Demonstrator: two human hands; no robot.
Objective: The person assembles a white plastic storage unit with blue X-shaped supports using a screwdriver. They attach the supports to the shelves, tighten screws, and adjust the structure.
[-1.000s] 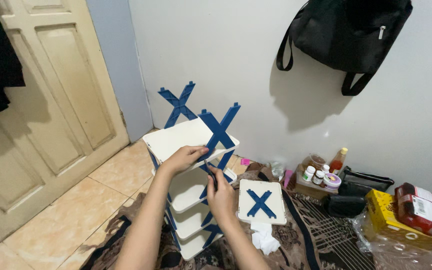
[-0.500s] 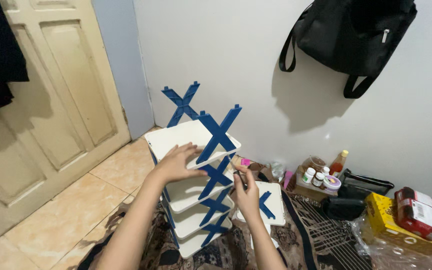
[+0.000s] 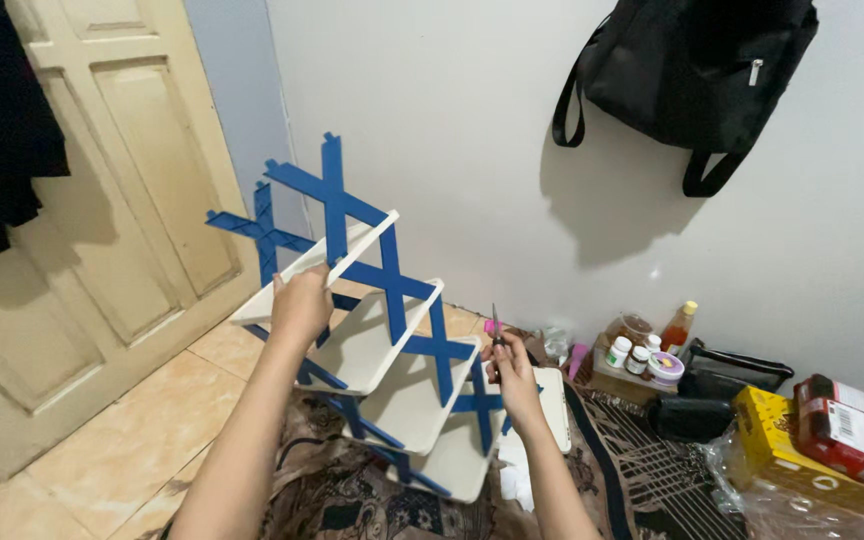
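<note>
My left hand (image 3: pixel 302 305) is clamped on the top edge of the white shelf rack (image 3: pixel 392 370) with blue cross braces, which is tilted over the patterned mat (image 3: pixel 352 495). My right hand (image 3: pixel 510 372) is closed on a thin tool (image 3: pixel 495 325), tip up, beside the rack's right brace. I'd judge it best to keep the rack steady and the tool square to the joint. Farther right: yellow box (image 3: pixel 782 450), red packet (image 3: pixel 842 425), orange-capped bottle (image 3: pixel 679 325), white jars (image 3: pixel 627 352). Black bag (image 3: pixel 692 70) hangs on the wall.

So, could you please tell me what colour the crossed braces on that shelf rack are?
Blue, against white shelves; the braces show best in the head view.
</note>
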